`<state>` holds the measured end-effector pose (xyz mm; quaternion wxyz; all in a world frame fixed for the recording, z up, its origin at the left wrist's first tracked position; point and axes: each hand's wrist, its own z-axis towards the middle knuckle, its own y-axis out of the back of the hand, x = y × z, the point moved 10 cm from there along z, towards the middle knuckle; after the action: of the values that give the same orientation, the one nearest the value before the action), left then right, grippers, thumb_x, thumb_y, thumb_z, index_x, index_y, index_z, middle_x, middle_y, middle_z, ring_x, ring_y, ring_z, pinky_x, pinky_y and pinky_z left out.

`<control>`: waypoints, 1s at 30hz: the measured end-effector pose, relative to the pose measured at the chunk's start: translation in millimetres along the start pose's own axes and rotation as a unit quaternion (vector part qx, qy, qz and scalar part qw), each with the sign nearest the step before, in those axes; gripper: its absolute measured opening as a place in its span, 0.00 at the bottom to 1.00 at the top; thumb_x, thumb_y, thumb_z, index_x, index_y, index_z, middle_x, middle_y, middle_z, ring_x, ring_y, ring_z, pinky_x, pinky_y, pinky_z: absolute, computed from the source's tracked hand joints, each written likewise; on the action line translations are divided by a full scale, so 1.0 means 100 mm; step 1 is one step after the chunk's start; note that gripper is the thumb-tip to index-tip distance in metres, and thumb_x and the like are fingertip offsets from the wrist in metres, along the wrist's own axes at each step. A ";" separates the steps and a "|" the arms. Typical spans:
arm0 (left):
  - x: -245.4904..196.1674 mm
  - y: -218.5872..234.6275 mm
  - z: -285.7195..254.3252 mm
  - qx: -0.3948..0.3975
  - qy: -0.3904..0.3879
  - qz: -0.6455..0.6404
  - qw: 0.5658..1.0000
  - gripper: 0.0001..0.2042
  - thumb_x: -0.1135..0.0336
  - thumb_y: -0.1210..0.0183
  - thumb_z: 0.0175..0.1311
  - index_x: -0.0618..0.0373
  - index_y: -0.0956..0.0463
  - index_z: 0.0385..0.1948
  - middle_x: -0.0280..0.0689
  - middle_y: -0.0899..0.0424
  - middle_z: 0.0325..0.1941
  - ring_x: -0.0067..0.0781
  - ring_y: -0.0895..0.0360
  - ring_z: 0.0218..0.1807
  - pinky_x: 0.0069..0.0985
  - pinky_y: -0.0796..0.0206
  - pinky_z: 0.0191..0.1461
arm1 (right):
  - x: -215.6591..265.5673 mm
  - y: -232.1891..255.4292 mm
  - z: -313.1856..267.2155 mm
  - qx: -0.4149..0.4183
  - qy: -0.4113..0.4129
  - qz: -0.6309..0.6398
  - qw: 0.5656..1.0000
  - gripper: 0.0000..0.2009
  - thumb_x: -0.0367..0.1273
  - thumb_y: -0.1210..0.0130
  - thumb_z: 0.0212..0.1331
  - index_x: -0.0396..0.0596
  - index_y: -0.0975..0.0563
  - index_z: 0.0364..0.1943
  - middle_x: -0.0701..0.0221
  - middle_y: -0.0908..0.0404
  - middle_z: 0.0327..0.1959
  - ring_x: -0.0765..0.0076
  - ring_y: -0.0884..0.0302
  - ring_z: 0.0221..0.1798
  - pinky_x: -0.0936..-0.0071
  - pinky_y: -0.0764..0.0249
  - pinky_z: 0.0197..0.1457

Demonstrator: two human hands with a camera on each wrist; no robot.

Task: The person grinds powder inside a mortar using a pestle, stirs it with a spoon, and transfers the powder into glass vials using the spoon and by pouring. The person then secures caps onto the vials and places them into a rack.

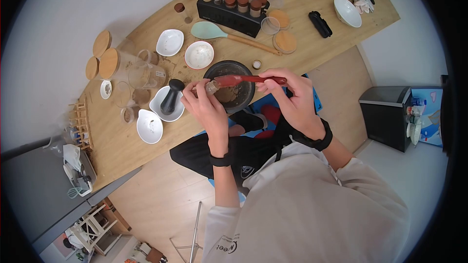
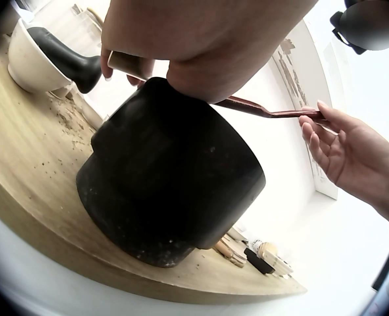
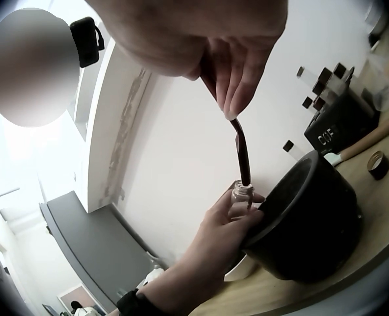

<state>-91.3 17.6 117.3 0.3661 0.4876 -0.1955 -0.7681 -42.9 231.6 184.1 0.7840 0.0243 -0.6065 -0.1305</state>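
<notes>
My left hand [image 1: 207, 109] grips a small clear glass bottle [image 3: 241, 196] over the left rim of a black mortar [image 1: 250, 96]. Between the fingers and thumb of my right hand [image 1: 296, 101] is the handle of a small red spatula [image 1: 251, 79]. In the right wrist view the spatula's end points down at the mouth of the bottle. Brown powder [image 1: 230, 96] lies inside the mortar, beneath both. A small open cap [image 1: 257, 64] sits on the table beyond the mortar. The left wrist view shows mostly the mortar's dark outer wall, with the bottle largely hidden by my left hand.
Left of the mortar, a black pestle [image 1: 170, 100] leans in a white bowl [image 1: 156, 98], with more white bowls and several clear jars nearby. Behind stand a black rack [image 1: 229, 21] of brown-capped bottles and a mint spatula [image 1: 208, 30]. The table's front edge [image 1: 187, 135] runs close by.
</notes>
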 end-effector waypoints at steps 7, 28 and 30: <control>-0.02 0.01 0.01 0.006 -0.002 0.004 1.000 0.14 0.81 0.43 0.67 0.56 0.18 0.50 0.45 0.24 0.53 0.55 0.30 0.58 0.48 0.36 0.62 | 0.02 0.02 -0.01 -0.002 -0.004 -0.031 1.000 0.08 0.22 0.44 0.76 0.32 0.17 0.52 0.60 0.08 0.41 0.69 0.08 0.45 0.73 0.13 0.53; -0.10 0.00 0.07 0.047 -0.047 0.027 0.997 0.15 0.82 0.39 0.63 0.55 0.18 0.50 0.45 0.23 0.54 0.53 0.28 0.56 0.47 0.34 0.62 | -0.01 0.02 -0.02 -0.018 0.005 -0.010 1.000 0.08 0.23 0.42 0.76 0.32 0.17 0.51 0.62 0.09 0.37 0.70 0.08 0.41 0.74 0.15 0.49; -0.09 0.01 0.07 0.047 -0.046 0.023 0.998 0.15 0.81 0.39 0.63 0.56 0.18 0.50 0.45 0.23 0.54 0.53 0.28 0.57 0.47 0.34 0.62 | 0.02 0.03 -0.02 -0.021 0.001 -0.016 1.000 0.08 0.23 0.42 0.76 0.32 0.18 0.51 0.61 0.09 0.37 0.70 0.08 0.41 0.74 0.14 0.50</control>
<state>-95.2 23.3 126.2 0.3513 0.4637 -0.2591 -0.7710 -40.0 233.9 186.0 0.7830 0.0173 -0.6020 -0.1555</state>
